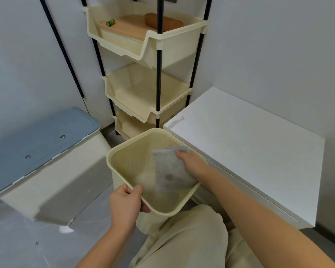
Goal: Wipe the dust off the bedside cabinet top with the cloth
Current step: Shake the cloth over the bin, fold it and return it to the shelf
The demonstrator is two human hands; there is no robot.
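The white bedside cabinet top (249, 144) lies at the right, against the wall. A grey cloth (169, 169) with a brownish stain hangs over the open mouth of a cream plastic bin (128, 163) in the centre. My right hand (191, 162) grips the cloth's upper right edge, just inside the bin's right rim. My left hand (127, 202) clasps the bin's near rim, thumb inside, holding it tilted towards me beside the cabinet's left edge.
A cream shelf rack (147, 89) on black poles stands behind the bin; its top tray holds a green can (110, 22) and a brown object (162, 20). A blue-lidded storage box (39, 144) sits at the left. My beige-trousered knee (184, 236) is below.
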